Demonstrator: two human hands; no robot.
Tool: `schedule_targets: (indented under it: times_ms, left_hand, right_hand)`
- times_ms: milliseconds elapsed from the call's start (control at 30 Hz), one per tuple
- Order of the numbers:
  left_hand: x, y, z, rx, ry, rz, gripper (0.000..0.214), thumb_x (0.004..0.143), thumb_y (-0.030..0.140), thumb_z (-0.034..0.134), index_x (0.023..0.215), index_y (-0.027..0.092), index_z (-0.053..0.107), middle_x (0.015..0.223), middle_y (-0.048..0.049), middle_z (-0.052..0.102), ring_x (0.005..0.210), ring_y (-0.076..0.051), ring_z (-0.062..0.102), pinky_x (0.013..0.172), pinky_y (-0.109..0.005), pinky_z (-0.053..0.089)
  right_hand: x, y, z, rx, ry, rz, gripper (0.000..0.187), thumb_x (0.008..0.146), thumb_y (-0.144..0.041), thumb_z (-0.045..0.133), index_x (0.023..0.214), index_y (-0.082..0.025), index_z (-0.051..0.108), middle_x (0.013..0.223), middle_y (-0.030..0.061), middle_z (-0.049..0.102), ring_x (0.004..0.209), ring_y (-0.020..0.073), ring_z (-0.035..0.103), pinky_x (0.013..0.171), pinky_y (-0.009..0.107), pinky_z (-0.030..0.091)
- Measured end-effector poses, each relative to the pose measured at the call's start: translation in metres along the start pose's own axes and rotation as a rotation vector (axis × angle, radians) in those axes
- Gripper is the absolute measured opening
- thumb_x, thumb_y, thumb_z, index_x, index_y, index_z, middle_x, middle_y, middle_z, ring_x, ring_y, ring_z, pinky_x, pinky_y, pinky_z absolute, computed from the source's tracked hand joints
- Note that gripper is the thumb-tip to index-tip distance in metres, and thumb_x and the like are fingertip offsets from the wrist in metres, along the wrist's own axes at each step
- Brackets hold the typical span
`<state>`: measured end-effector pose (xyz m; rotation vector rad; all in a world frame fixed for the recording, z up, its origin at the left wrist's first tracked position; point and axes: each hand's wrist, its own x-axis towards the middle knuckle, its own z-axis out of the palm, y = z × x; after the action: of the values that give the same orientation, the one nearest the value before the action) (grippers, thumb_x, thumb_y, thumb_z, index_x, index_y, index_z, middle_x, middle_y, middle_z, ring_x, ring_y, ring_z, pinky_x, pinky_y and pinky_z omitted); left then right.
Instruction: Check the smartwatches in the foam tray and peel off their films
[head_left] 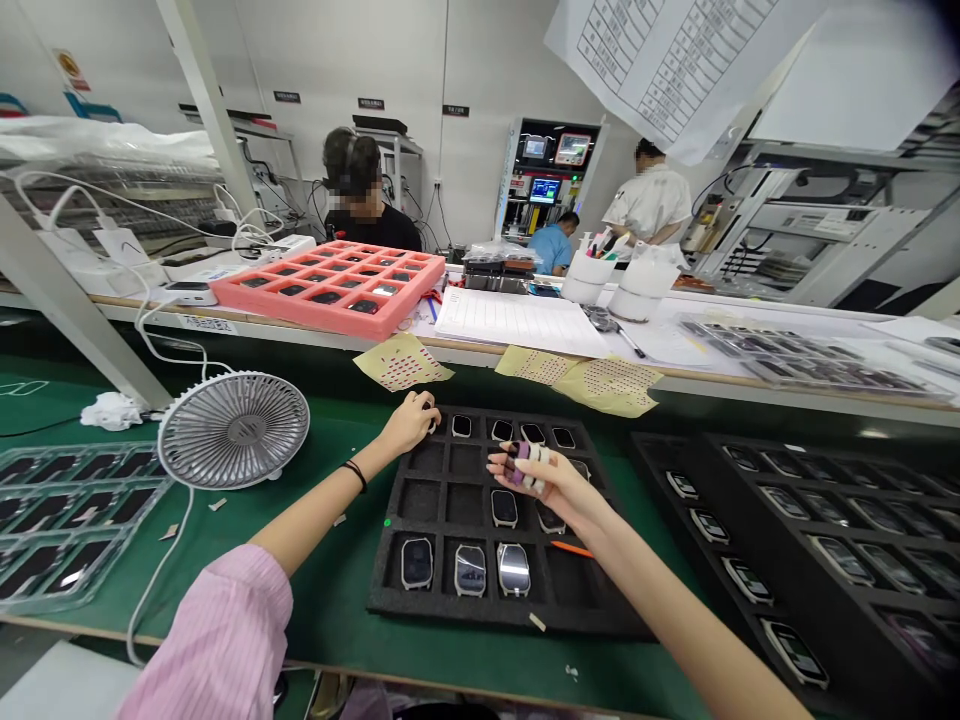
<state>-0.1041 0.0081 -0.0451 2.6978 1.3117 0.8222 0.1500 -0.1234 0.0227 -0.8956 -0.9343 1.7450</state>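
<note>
Head view: the left hand (411, 420) reaches to the far left corner cell of the black foam tray (450, 605), which lies on the green desk (330, 520) straight ahead. Its fingers (426, 408) are curled down into that cell. Whether they pinch a piece there is hidden, so I cannot tell.

The right hand (551, 482) hovers over the middle of the same tray. Its fingertips (525, 455) wear purple and white cots and are loosely stretched, not clenched. A dark spot by the tips may be a small part, but it is too small to be sure.

The watch bodies (470, 570) sit glass-up: three in the near row, one in the middle and several along the far row. Many cells are bare.

The likely trouble is contact. The right wrist hangs low over the filled cells, so a dip could smear or scratch a screen. Anything the left fingers draw from the corner cell could catch on the foam wall and drop. An orange stick (571, 548) lies loose in a cell under the right hand and could be knocked against a neighbouring piece.

The fan (234, 428) stands near the left forearm, and its white cable (161, 560) trails beside the sleeve, where an elbow could snag it. A second black tray (787, 560) sits just right of the first.
</note>
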Motion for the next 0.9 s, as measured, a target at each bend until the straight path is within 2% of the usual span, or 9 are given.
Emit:
schedule_targets:
  times_ms: [67,200,333,400,467,567,633,733,900]
  left_hand:
    - [-0.001,0.002,-0.005,-0.044,0.014,-0.039,0.028,0.085,0.008,0.044,0.08,0.019,0.069,0.102,-0.0078,0.051,0.089,-0.023,0.045,0.084,-0.038,0.043]
    - [-0.012,0.015,-0.012,-0.15,0.064,-0.146,0.031,0.087,0.008,0.039,0.096,0.018,0.067,0.102,-0.0075,0.053,0.097,-0.021,0.051,0.092,-0.038,0.044]
    - [-0.034,0.039,-0.006,-0.271,-0.018,-0.18,0.024,0.082,0.01,0.051,0.1,0.018,0.065,0.095,-0.0039,0.063,0.092,-0.018,0.06,0.086,-0.031,0.05]
    - [-0.044,0.05,-0.004,-0.313,-0.066,-0.18,0.025,0.078,0.012,0.059,0.102,0.018,0.064,0.097,-0.004,0.066,0.092,-0.018,0.062,0.085,-0.031,0.051]
    - [-0.05,0.059,-0.007,-0.325,-0.082,-0.186,0.035,0.075,0.015,0.065,0.11,0.018,0.06,0.109,-0.0079,0.064,0.104,-0.022,0.06,0.091,-0.036,0.049]
    - [-0.052,0.065,-0.016,-0.306,-0.057,-0.173,0.058,0.072,0.024,0.072,0.127,0.02,0.05,0.133,-0.0147,0.05,0.126,-0.031,0.044,0.102,-0.048,0.039]
    - [-0.049,0.067,-0.021,-0.363,-0.075,-0.107,0.069,0.072,0.029,0.074,0.133,0.022,0.044,0.139,-0.0149,0.045,0.129,-0.031,0.041,0.105,-0.049,0.036]
    - [-0.044,0.068,-0.02,-0.482,-0.11,-0.027,0.063,0.075,0.027,0.072,0.132,0.022,0.046,0.132,-0.0119,0.054,0.121,-0.026,0.051,0.102,-0.041,0.041]
    - [-0.043,0.071,-0.02,-0.52,-0.018,-0.063,0.049,0.071,0.026,0.075,0.117,0.02,0.059,0.117,-0.0082,0.065,0.108,-0.023,0.06,0.097,-0.036,0.045]
  right_hand:
    - [0.02,-0.001,0.001,-0.009,-0.015,0.045,0.033,0.06,-0.022,0.083,0.089,-0.012,0.071,0.091,0.0113,0.075,0.09,0.0274,0.071,0.096,0.047,0.048]
    - [0.053,0.009,0.004,-0.004,-0.03,0.104,0.027,0.065,-0.018,0.08,0.087,-0.009,0.07,0.085,0.012,0.075,0.085,0.0247,0.072,0.095,0.044,0.05]
    - [0.07,0.025,0.009,0.016,-0.068,0.15,0.024,0.067,-0.014,0.078,0.088,-0.009,0.068,0.081,0.0124,0.075,0.084,0.0252,0.073,0.093,0.043,0.052]
    - [0.074,0.032,0.011,0.017,-0.082,0.165,0.018,0.068,-0.013,0.076,0.082,-0.009,0.067,0.078,0.0123,0.075,0.083,0.026,0.073,0.091,0.045,0.053]
    - [0.078,0.037,0.012,0.01,-0.08,0.178,0.014,0.067,-0.011,0.075,0.078,-0.01,0.067,0.076,0.0117,0.075,0.081,0.0259,0.073,0.089,0.045,0.054]
    - [0.08,0.041,0.011,-0.002,-0.076,0.192,0.015,0.066,-0.011,0.075,0.079,-0.011,0.068,0.074,0.0099,0.075,0.079,0.0253,0.073,0.086,0.045,0.055]
    - [0.081,0.043,0.011,-0.011,-0.079,0.194,0.018,0.066,-0.013,0.076,0.082,-0.013,0.068,0.075,0.0085,0.075,0.078,0.0248,0.073,0.084,0.044,0.056]
    - [0.08,0.047,0.014,-0.034,-0.072,0.189,0.017,0.065,-0.018,0.078,0.078,-0.014,0.068,0.07,0.0058,0.073,0.071,0.0218,0.072,0.078,0.041,0.058]
    - [0.072,0.05,0.022,-0.076,-0.09,0.184,0.022,0.066,-0.029,0.08,0.077,-0.014,0.068,0.068,0.0047,0.072,0.058,0.0165,0.066,0.068,0.036,0.059]
